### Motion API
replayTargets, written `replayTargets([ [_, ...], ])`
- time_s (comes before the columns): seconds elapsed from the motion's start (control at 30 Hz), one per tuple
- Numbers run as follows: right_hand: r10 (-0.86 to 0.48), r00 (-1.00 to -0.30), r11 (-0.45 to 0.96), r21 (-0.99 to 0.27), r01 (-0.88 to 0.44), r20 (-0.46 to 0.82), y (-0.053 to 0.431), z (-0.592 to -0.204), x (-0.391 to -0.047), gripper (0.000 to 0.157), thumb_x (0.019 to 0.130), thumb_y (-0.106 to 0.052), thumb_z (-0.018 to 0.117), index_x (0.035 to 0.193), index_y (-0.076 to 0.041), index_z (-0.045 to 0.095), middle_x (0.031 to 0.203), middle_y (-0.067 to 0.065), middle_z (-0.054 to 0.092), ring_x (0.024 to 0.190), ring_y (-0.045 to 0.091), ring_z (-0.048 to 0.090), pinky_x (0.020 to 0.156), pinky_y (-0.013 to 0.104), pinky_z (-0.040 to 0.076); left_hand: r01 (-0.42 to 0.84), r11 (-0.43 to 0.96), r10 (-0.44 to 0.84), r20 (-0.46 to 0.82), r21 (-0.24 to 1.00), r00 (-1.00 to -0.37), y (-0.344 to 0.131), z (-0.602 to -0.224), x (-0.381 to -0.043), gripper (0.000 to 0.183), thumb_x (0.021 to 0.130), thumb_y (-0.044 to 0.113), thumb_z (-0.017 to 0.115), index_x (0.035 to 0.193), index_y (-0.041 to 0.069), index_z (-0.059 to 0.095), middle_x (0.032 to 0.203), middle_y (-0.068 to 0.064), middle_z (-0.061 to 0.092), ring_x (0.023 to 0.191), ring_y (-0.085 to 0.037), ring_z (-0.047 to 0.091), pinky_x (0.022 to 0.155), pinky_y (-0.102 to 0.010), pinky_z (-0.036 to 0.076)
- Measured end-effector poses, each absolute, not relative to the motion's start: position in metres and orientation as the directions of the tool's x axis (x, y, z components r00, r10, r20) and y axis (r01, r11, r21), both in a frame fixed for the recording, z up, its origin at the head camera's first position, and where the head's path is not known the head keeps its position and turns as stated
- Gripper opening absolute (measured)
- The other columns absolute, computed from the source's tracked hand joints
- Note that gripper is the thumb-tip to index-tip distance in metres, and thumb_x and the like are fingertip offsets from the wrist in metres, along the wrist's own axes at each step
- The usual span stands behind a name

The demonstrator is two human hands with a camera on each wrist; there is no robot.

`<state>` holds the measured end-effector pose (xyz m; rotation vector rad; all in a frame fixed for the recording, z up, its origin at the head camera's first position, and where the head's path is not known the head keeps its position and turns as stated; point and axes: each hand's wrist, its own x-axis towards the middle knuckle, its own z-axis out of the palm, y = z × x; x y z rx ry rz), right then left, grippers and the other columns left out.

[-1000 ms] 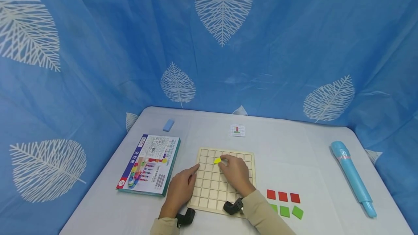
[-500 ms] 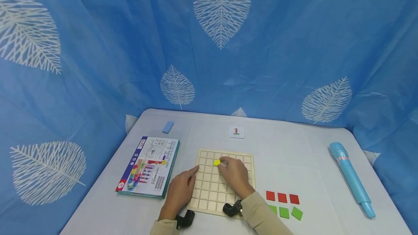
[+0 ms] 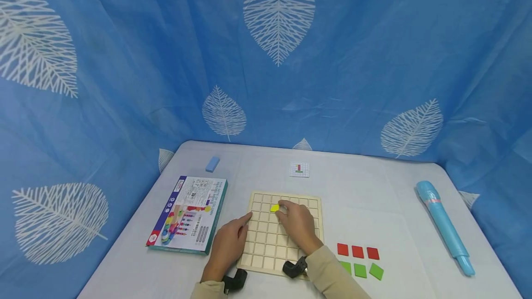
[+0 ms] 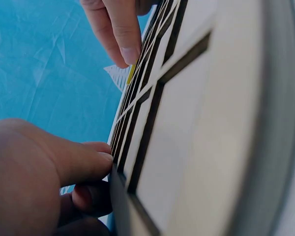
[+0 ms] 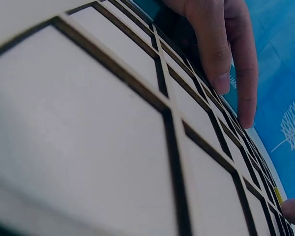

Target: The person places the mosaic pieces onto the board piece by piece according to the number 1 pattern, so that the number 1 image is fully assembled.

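Observation:
A wooden grid board (image 3: 258,249) lies in front of me, ruled into square cells. My left hand (image 3: 229,242) is at its left edge, with the thumb and fingers gripping the rim; in the left wrist view the thumb (image 4: 86,161) lies at the edge and other fingers curl below it. My right hand (image 3: 300,226) reaches over the upper part of the board. Its thumb and index finger pinch the right side of a square yellow tile (image 3: 275,208), which lies over an upper cell. Some cells are hidden under the right hand.
Red tiles (image 3: 358,251) and green tiles (image 3: 360,270) lie in rows right of the board. A pattern card (image 3: 299,170) and blue block (image 3: 212,164) are behind it. A toy box (image 3: 189,213) stands left, a light-blue microphone-shaped object (image 3: 444,227) far right.
The yellow tile looked slightly tilted a second ago and now lies flatter, with the right fingertips still at its side. The left hand keeps its place; the whole view has shifted slightly.

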<state>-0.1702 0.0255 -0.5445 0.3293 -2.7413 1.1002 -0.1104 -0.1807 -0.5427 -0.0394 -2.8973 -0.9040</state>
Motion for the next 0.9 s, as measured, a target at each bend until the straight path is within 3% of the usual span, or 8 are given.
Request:
replayTargets([
  [0.1, -0.136, -0.961, 0.691, -0.672, -0.267, 0.242, 0.028, -0.544, -0.168, 0.031, 0.090, -0.022, 0.078, 0.118, -0.010, 0.076, 0.049, -0.011, 0.046, 0.045, 0.005, 0.032, 0.044, 0.026, 0.029, 0.058, 0.823, -0.005, 0.110, 0.564, -0.994, -0.181, -0.543, -0.111, 0.036, 0.102, 0.019, 0.063, 0.138, 0.018, 0.067, 0.075, 0.012, 0.054, 0.068, -0.008, 0.048, 0.064, -0.028, 0.039],
  [0.2, -0.132, -0.960, 0.675, -0.687, -0.268, 0.245, 0.029, -0.543, -0.165, 0.031, 0.090, -0.022, 0.078, 0.119, -0.012, 0.076, 0.049, -0.012, 0.040, 0.045, 0.005, 0.031, 0.045, 0.025, 0.028, 0.064, 0.825, -0.005, 0.120, 0.562, -0.993, -0.181, -0.543, -0.111, 0.036, 0.102, 0.019, 0.063, 0.138, 0.018, 0.067, 0.078, 0.011, 0.058, 0.070, -0.008, 0.049, 0.064, -0.029, 0.040],
  [0.47, -0.140, -0.958, 0.652, -0.705, -0.279, 0.250, 0.034, -0.535, -0.156, 0.028, 0.091, -0.021, 0.077, 0.118, -0.013, 0.077, 0.050, -0.012, 0.038, 0.045, 0.003, 0.030, 0.043, 0.024, 0.027, 0.072, 0.822, 0.004, 0.120, 0.566, -0.993, -0.180, -0.543, -0.109, 0.035, 0.101, 0.018, 0.063, 0.137, 0.016, 0.067, 0.089, 0.005, 0.067, 0.074, -0.009, 0.054, 0.068, -0.032, 0.045],
  [0.63, -0.147, -0.939, 0.664, -0.672, -0.327, 0.312, 0.044, -0.528, -0.143, 0.027, 0.091, -0.021, 0.078, 0.118, -0.015, 0.077, 0.050, -0.014, 0.033, 0.046, 0.001, 0.024, 0.044, 0.023, 0.025, 0.062, 0.823, 0.002, 0.108, 0.564, -0.994, -0.180, -0.544, -0.108, 0.036, 0.102, 0.017, 0.063, 0.137, 0.017, 0.067, 0.107, -0.002, 0.073, 0.096, -0.020, 0.069, 0.084, -0.043, 0.055],
  [0.9, -0.162, -0.910, 0.645, -0.657, -0.389, 0.381, 0.065, -0.515, -0.128, 0.027, 0.088, -0.017, 0.081, 0.115, -0.013, 0.078, 0.049, -0.018, 0.027, 0.045, -0.002, 0.017, 0.045, 0.021, 0.022, 0.054, 0.819, -0.001, 0.095, 0.571, -0.995, -0.181, -0.540, -0.108, 0.037, 0.102, 0.017, 0.062, 0.139, 0.016, 0.066, 0.120, -0.007, 0.072, 0.114, -0.029, 0.067, 0.092, -0.049, 0.053],
])
